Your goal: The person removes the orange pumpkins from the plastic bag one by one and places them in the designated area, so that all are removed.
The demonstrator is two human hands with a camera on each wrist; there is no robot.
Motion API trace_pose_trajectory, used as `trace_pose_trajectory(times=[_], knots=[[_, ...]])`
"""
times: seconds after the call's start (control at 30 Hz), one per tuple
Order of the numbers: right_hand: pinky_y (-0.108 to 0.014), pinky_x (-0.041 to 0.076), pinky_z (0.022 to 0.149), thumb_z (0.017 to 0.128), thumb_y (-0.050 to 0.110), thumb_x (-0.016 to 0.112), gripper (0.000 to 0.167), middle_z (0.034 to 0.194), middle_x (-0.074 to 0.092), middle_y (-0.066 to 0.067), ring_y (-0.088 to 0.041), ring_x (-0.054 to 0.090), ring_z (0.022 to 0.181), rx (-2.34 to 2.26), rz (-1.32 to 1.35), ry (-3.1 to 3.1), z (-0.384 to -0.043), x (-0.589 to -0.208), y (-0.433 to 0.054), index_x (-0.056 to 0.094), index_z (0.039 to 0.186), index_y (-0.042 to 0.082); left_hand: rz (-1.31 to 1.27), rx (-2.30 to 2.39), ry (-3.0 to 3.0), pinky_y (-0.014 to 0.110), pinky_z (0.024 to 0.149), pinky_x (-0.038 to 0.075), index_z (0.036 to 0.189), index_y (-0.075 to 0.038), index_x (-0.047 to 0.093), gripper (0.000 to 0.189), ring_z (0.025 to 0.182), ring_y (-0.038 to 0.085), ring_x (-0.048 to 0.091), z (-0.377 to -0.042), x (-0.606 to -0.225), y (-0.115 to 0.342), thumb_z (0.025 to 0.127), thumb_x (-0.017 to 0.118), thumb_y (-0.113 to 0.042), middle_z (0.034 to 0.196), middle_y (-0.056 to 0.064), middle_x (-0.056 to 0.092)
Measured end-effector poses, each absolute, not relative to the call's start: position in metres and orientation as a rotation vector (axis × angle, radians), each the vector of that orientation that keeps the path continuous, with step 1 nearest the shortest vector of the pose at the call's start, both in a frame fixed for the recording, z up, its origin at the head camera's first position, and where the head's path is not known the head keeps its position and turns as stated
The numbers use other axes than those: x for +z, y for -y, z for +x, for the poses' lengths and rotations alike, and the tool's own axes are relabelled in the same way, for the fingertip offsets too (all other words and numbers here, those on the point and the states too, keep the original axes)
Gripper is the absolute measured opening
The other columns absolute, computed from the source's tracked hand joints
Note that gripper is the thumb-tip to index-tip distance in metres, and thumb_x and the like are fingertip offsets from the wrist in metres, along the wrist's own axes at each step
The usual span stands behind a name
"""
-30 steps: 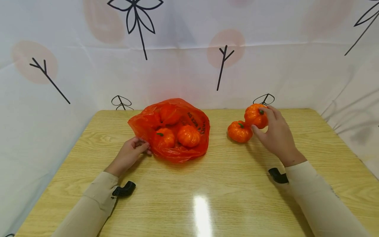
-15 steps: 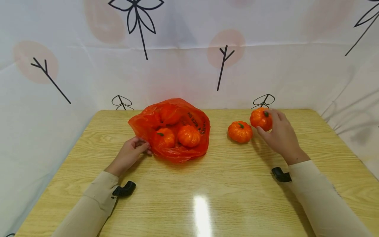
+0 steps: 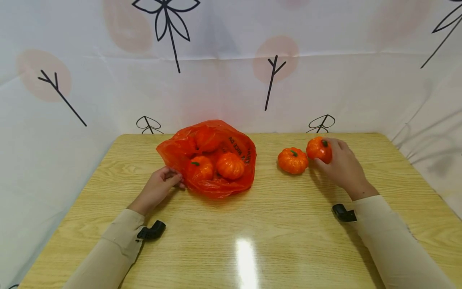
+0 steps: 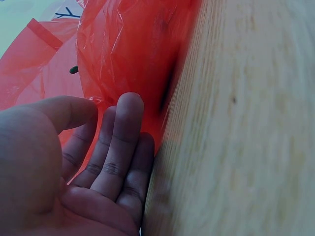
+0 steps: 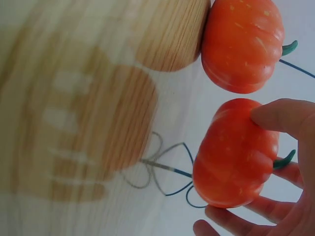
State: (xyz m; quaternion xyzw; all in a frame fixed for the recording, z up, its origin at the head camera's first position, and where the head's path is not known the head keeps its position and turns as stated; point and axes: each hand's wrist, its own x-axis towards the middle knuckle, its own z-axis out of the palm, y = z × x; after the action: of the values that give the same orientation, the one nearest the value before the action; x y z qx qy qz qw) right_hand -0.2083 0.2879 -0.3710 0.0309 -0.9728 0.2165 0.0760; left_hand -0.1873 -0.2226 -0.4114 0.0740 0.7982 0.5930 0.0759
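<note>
bench [image 3: 231, 218]: wood, beneath left grip [image 3: 157, 188] and right grip [image 3: 343, 166] | wall [image 3: 223, 94]: white, creased, black sprigs [image 3: 271, 82], beyond both | glare [image 3: 246, 263]: between them, nearer camera

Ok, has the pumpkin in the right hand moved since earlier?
Yes: in the head view, the held pumpkin went down and right, its top now below the far edge of the table.

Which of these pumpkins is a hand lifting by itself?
The rightmost pumpkin, in the right hand; its neighbour sits untouched on the table, the others in the red plastic bag.
</note>
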Motion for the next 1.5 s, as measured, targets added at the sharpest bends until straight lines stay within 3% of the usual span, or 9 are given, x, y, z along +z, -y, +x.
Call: trace_pose_trajectory(times=[0.63,1.5], knots=[[-0.076,0.036,0.098,0.095,0.027,0.062,0.070,0.149,0.024,-0.041,-0.063,0.035,0.127,0.618,0.105,3.066,-0.2096,-0.3744,-0.2922,0.029,0.150,-0.003,0.233,1.787,-2.382,0.022,0.083,0.057,0.114,0.008,0.053,0.026,0.082,0.016,0.071,-0.1873,-0.4106,0.2234,0.103,0.056,-0.015,0.095,0.009,0.066],[-0.076,0.035,0.099,0.096,0.027,0.061,0.071,0.148,0.026,-0.040,-0.061,0.034,0.128,0.575,0.110,3.074,-0.2090,-0.3749,-0.2906,0.028,0.151,-0.004,0.222,1.784,-2.397,0.022,0.082,0.057,0.113,0.005,0.055,0.023,0.081,0.015,0.071,-0.1870,-0.4109,0.2230,0.103,0.056,-0.016,0.094,0.006,0.067]])
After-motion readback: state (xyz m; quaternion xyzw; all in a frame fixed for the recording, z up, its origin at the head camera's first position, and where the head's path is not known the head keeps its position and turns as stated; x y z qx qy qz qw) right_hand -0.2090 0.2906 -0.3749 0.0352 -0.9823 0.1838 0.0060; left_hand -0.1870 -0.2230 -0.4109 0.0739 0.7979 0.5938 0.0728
